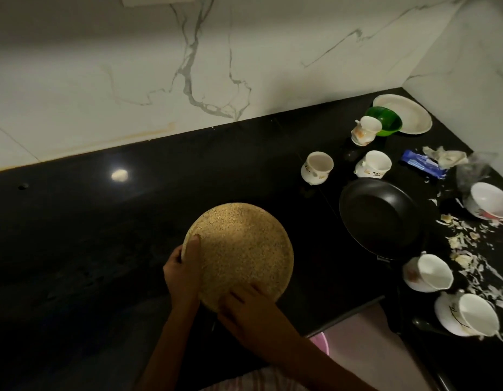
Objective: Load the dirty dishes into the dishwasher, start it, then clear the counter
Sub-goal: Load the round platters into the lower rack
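While most of the dirty dishes sit untouched at the right end of the dark surface, we hold a round speckled gold plate in both hands near the front edge. The left hand grips the plate's left rim, thumb on top and fingers curled under. The right hand covers the near rim, fingers bent over the edge; how far they wrap underneath we cannot tell. The plate looks slightly tilted, and whether it rests on the surface or is lifted off it we cannot tell. We judge the two-hand hold is there because the plate is wide and flat, so gripping two parts of the rim keeps it level for carrying to the dishwasher, which is not in view. Waiting dishes cluster right: a black frying pan, a white cup and a second cup beyond it, a third cup touching a green bowl, a white plate in the corner, a white bowl at the far right, and two cups lying on their sides near the front, one beside the pan's handle and one on a saucer. Scraps and peelings, a blue wrapper and crumpled paper lie among them, likely left for the clearing step. Loading seems at an early stage.
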Demonstrator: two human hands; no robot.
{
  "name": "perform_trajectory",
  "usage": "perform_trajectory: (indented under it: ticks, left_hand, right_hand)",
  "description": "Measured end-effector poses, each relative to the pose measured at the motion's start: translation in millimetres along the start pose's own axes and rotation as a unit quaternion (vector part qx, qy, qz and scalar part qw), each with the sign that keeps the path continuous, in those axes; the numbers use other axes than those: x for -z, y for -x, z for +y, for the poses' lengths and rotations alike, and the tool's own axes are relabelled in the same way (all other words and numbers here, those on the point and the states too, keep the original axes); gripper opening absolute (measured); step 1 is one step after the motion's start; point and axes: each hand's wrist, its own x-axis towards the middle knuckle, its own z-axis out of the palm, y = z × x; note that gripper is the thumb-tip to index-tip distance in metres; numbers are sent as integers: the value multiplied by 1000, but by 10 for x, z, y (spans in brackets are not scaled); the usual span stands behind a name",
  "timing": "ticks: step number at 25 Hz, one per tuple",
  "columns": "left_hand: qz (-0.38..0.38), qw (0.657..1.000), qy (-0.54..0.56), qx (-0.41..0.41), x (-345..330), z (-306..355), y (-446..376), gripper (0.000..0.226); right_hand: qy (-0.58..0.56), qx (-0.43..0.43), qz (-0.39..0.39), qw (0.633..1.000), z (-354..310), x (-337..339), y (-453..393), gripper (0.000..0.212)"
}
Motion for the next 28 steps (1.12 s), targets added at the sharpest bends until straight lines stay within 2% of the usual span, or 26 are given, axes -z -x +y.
perform_trajectory:
  ticks: [4, 6, 8, 10, 13, 16, 18, 21, 23, 28]
  left_hand:
    - [29, 999, 19, -1, -136, 16, 3, 24]
    - [43, 998, 36, 11, -255, 57, 4, 22]
    - [53, 997, 49, 20, -402, 122, 26, 18]
    - [66, 996, 55, 20, -565, 159, 18, 19]
    - [80, 995, 58, 31, -794, 182, -29, 18]
    - [89, 994, 49, 33, -1010, 218, -95, 18]
    - [101, 993, 46, 45, -1078, 254, -120, 19]
    - [107, 989, 41, 94, -1065, 299, -124, 47]
    - [105, 987, 35, 118, -1077, 338, -132, 60]
    - [112, 983, 20, 146, -1126, 380, -185, 61]
  right_hand:
    - [-95, -31, -25, 995, 113, 162, 32, 36]
    - [-158, -44, 23, 986, 274, 344, 62, 30]
    - [-216, -108, 72, 968, 550, 634, 45, 24]
    - [-274, -211, 100, 933, 946, 1020, -11, 20]
    - [-268, -338, 214, 876, 1780, 1579, -119, 15]
    - [-254, -429, 331, 801, 2843, 1912, -230, 13]
    - [-254, -470, 377, 757, 3483, 2033, -327, 12]
    - [-343, -518, 410, 667, 4117, 2199, -546, 24]
    - [-386, -533, 429, 619, 4474, 2329, -657, 25]
    - [-489, -529, 398, 568, 5206, 2359, -785, 15]
